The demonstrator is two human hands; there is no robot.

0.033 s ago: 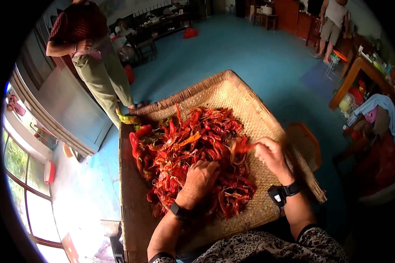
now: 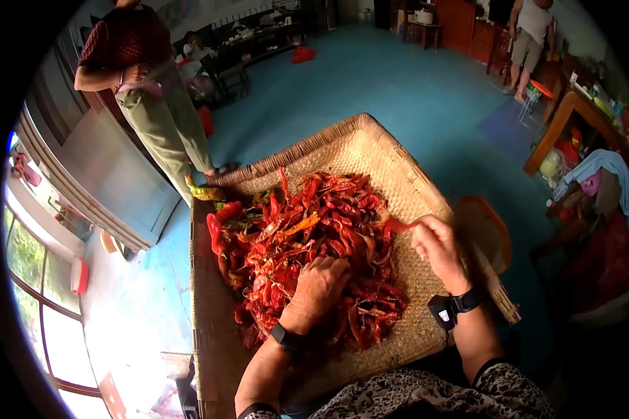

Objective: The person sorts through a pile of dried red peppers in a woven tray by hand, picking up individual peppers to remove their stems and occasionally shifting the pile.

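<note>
Far left, I'm seeing a person [image 2: 129, 49] in a dark red top and pale green trousers standing beyond the basket. Heap of wrinkled red chilli peppers [image 2: 286, 234] is lying in a rectangular, pale woven basket [image 2: 398, 167]. My left hand [image 2: 319, 285] is resting palm-down on the heap, fingers curling; can't tell if it's gripping. My right hand [image 2: 433, 241] is pinching one slim red chilli [image 2: 397, 224] over the basket's right side.

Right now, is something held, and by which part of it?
The right hand pinches a red chili by one end; whether the left hand, on the chili pile, grips anything cannot be told.
</note>
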